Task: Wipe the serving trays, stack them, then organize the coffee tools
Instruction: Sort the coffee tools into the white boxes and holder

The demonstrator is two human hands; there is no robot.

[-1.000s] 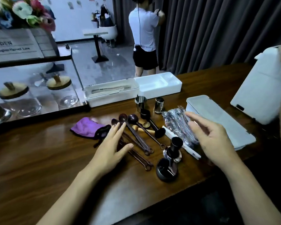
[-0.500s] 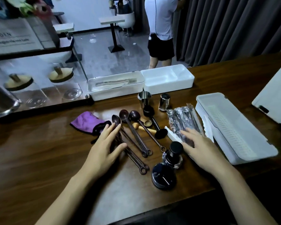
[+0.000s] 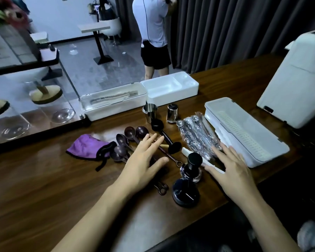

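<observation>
Several dark coffee scoops (image 3: pixel 129 135) lie fanned on the wooden table (image 3: pixel 35 188). My left hand (image 3: pixel 144 160) rests flat over their handles, fingers spread, holding nothing. My right hand (image 3: pixel 233 168) lies open on the near end of a clear plastic bag of metal spoons (image 3: pixel 196 135) and a white stick (image 3: pixel 186 152). Between my hands stand a black tamper (image 3: pixel 192 167) and a round black distributor (image 3: pixel 185 194). Two steel cups (image 3: pixel 150 110) and a black scoop (image 3: pixel 164 135) sit behind. A white box with a slotted insert (image 3: pixel 244 131) lies right of my right hand.
A purple cloth (image 3: pixel 87 147) lies left of the scoops. Two white boxes (image 3: pixel 116 101) stand at the table's far edge. A white upright board (image 3: pixel 295 88) leans at far right. Glass jars (image 3: pixel 49 100) sit behind a glass panel at left. A person stands beyond the table.
My left hand has slid right over the scoop handles. My right hand has come down from the air onto the spoon bag and moved slightly right along it.
</observation>
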